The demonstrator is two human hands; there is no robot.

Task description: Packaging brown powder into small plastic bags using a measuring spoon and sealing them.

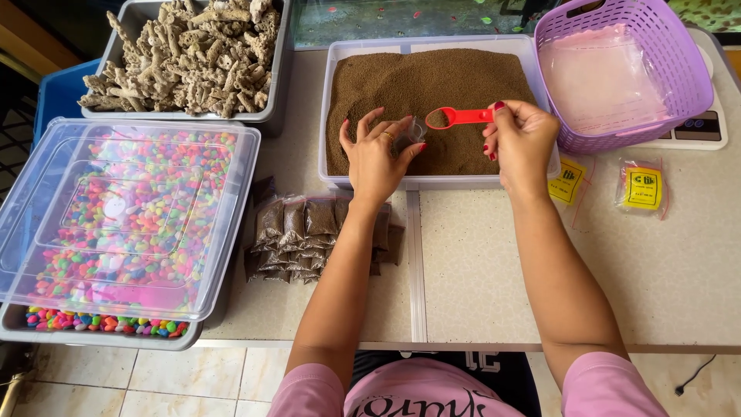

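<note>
My right hand (pixel 523 140) grips the handle of a red plastic scoop (pixel 457 117), whose bowl carries brown granules above a clear tray (pixel 333 77) filled with the same brown granules (pixel 417 85). My left hand (pixel 376 157) holds a small clear bag (pixel 414 133) open just below the scoop's bowl, over the tray's near side. A pile of small filled bags of brown granules (pixel 305 232) lies on the table under my left forearm.
A purple basket (pixel 695 54) with clear bags sits on a white scale (pixel 706 127) at the right. Two small yellow-labelled packets (pixel 642 187) lie near it. At the left stand a lidded bin of coloured pebbles (pixel 123 224) and a grey bin of pale coral pieces (pixel 189 54).
</note>
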